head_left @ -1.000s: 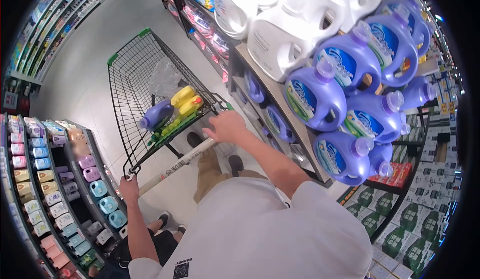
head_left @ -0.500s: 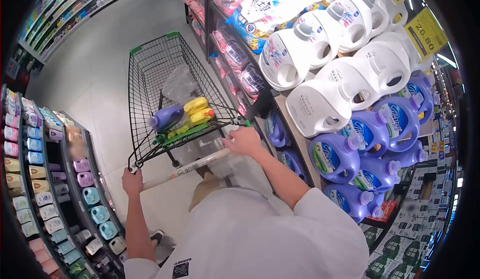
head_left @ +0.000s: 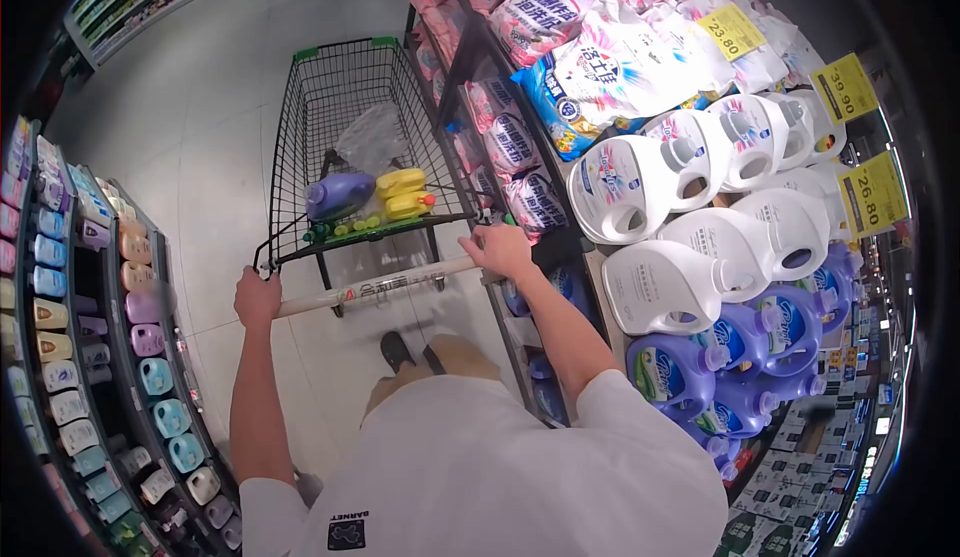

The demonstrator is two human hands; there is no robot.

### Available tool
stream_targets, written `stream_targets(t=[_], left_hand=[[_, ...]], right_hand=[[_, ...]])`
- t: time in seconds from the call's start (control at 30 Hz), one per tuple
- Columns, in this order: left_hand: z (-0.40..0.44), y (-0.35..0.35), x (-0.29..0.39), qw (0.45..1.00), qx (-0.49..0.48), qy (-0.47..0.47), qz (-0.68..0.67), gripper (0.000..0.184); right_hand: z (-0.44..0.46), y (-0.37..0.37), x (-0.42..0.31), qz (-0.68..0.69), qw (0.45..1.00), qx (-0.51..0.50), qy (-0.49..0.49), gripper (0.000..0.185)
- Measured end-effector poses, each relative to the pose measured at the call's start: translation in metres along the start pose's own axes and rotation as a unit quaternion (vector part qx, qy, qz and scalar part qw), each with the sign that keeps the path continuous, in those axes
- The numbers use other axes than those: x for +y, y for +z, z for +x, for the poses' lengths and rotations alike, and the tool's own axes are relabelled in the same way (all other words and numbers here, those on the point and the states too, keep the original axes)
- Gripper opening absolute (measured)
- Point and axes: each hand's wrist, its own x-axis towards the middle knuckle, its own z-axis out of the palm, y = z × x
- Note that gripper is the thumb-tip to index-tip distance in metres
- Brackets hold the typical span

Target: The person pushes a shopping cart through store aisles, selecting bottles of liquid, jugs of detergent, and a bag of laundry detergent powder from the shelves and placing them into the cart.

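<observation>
My left hand (head_left: 258, 295) is wrapped round the left end of the cart's pale push bar (head_left: 385, 288). At the bar's right end, my right hand (head_left: 499, 249) rests over the grip with its fingers closed on it and the thumb lifted. In front of both hands is the black wire shopping cart (head_left: 345, 69) with green corners. Inside it lie a purple bottle (head_left: 340, 195), two yellow bottles (head_left: 402, 193), some green-capped items (head_left: 340, 229) near the handle end, and a clear plastic bag (head_left: 374, 137).
Shelves of bottles (head_left: 60, 375) line the left side. On the right, close to the cart and my right arm, a display holds white jugs (head_left: 662, 287), purple jugs (head_left: 670, 372) and detergent bags (head_left: 610, 72), with yellow price signs (head_left: 872, 193). Pale floor (head_left: 215, 117) shows beside the cart.
The cart has swung from pointing up-left to nearly straight ahead, with both hands staying on the bar. The right-hand display has shifted down in view, showing more bags and price signs.
</observation>
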Motion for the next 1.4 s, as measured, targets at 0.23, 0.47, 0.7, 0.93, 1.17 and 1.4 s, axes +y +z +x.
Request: stream_targets(t=[0.23, 0.47, 0.7, 0.93, 1.17, 1.4], left_hand=[[0.061, 0.0, 0.022, 1.0, 0.009, -0.003, 0.017, 0.04], [0.116, 0.005, 0.047, 0.999, -0.001, -0.012, 0.038, 0.045], [0.18, 0.012, 0.056, 0.996, -0.005, 0.036, 0.076, 0.048], [0.228, 0.009, 0.062, 0.994, -0.011, 0.051, 0.094, 0.051], [0.279, 0.022, 0.048, 0.991, -0.002, 0.097, 0.088, 0.053], [0.313, 0.023, 0.052, 0.994, -0.062, 0.063, 0.069, 0.046]], right_hand=[[0.066, 0.011, 0.005, -0.015, 1.0, -0.008, -0.002, 0.041], [0.124, 0.018, 0.017, 0.01, 1.0, -0.023, 0.004, 0.042], [0.162, 0.025, 0.025, 0.125, 0.987, 0.093, 0.026, 0.027], [0.059, -0.083, 0.079, 0.034, 0.907, 0.38, 0.18, 0.04], [-0.036, -0.134, 0.123, -0.163, 0.802, 0.397, 0.416, 0.065], [-0.039, -0.124, 0.164, 0.043, 0.758, 0.367, 0.538, 0.063]])
